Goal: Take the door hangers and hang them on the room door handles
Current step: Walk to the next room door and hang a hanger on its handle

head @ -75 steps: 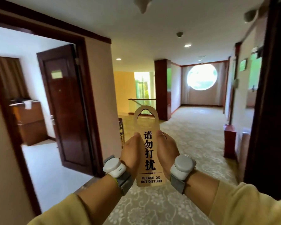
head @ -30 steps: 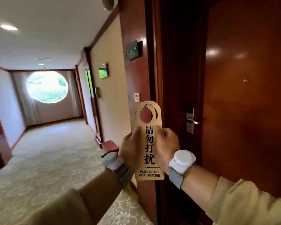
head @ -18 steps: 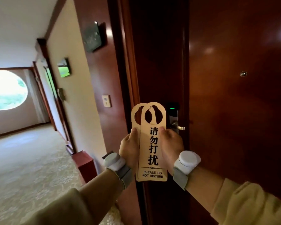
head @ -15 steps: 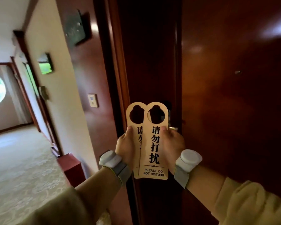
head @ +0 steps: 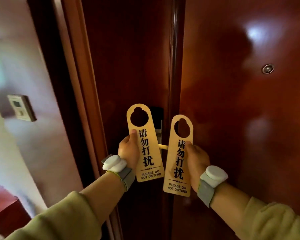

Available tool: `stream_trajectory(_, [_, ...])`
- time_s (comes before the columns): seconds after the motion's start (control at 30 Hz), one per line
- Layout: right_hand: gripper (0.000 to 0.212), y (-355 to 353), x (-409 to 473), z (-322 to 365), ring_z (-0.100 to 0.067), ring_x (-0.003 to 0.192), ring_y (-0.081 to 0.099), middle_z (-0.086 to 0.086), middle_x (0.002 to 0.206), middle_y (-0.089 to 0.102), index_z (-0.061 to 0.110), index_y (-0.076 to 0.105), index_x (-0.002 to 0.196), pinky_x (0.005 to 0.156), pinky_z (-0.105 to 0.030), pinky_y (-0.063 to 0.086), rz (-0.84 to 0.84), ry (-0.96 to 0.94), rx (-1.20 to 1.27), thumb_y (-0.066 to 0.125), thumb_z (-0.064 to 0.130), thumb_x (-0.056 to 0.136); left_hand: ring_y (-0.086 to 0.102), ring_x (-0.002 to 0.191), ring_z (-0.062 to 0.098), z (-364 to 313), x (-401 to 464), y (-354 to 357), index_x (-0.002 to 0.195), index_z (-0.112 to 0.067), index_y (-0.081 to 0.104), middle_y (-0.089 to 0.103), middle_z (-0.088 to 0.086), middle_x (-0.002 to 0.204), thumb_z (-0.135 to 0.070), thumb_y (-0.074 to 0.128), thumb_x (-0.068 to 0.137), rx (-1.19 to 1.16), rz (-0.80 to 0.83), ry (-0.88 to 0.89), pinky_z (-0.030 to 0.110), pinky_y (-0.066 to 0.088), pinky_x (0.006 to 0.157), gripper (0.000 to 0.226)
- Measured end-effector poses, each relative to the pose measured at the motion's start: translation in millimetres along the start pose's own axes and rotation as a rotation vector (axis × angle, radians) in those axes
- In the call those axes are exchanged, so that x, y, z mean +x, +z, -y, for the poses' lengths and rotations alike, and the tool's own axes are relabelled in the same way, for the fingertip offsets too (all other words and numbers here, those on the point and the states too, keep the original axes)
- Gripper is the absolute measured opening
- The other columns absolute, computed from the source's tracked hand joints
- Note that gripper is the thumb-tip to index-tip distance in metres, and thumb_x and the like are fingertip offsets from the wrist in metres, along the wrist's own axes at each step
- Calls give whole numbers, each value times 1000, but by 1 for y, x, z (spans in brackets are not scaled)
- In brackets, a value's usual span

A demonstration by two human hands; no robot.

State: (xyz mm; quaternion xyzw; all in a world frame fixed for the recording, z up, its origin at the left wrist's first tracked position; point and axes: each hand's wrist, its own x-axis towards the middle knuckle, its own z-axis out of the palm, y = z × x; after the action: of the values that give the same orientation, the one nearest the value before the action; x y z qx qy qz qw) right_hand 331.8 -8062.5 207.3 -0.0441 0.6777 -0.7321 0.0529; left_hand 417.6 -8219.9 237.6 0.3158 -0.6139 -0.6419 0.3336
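To hang one well, I should bring the right door hanger [head: 178,154] up so its round cut-out sits over the free end of the brass door handle [head: 163,146], slide it on, then let it drop flat against the dark wooden door [head: 241,118]. The lever shows only as a short strip between the two cards, at the centre of the frame, so I judge the end carefully. My right hand [head: 196,163] pinches that hanger at its right edge, thumb on the printed face, fingers behind. My left hand [head: 129,151] grips the left door hanger [head: 145,142] the same way, slightly higher and just left of the lock plate [head: 158,129].
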Motion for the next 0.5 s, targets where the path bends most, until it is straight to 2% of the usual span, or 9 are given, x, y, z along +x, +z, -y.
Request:
stream_trajectory(0.13, [38,6,35,-37,-41,75,67,-12,71,70,16,65,66,77,-52,54,-22,95,-12,55,44,90,74,74,26,17,39,22,78,-21,67,78,6,82,-48,50,99,-12,41,-22,36,58,75,39])
stream_trajectory(0.23, [38,14,60,-68,-41,77,67,-14,71,69,18,66,62,82,-58,53,-34,163,-17,58,51,79,68,46,8,25,66,35,66,-20,63,73,-5,55,-49,51,99,-10,9,9,17,49,45,45])
stream_trajectory(0.27, [37,17,71,-82,-41,75,66,-15,71,69,20,66,61,81,-58,53,-32,190,-26,58,53,76,66,42,4,31,75,38,62,-21,63,72,-8,51,-51,51,97,7,1,14,15,46,40,48])
stream_trajectory(0.33, [36,22,80,-98,-36,60,63,-9,59,65,25,66,55,67,-50,55,-7,192,-5,58,53,76,67,42,4,34,83,39,57,-24,66,73,-9,53,-55,52,94,-3,-10,1,13,44,36,50])
stream_trajectory(0.37, [36,25,87,-109,-31,53,59,-3,51,62,26,64,53,62,-45,53,9,207,14,58,52,78,66,40,4,38,88,41,57,-24,67,73,-9,53,-57,53,93,11,-39,-8,12,42,33,50])
stream_trajectory(0.4, [37,27,90,-115,-27,52,57,2,47,60,28,64,51,63,-43,51,20,194,23,59,47,82,65,39,3,40,91,43,59,-22,66,73,-10,52,-57,53,93,12,-68,-15,11,40,30,50])
stream_trajectory(0.5, [43,34,102,-131,-23,66,58,8,54,62,35,65,53,77,-45,47,48,70,5,57,25,95,60,34,-1,44,100,48,61,-19,63,68,-14,45,-55,52,95,54,-105,-29,11,38,30,49])
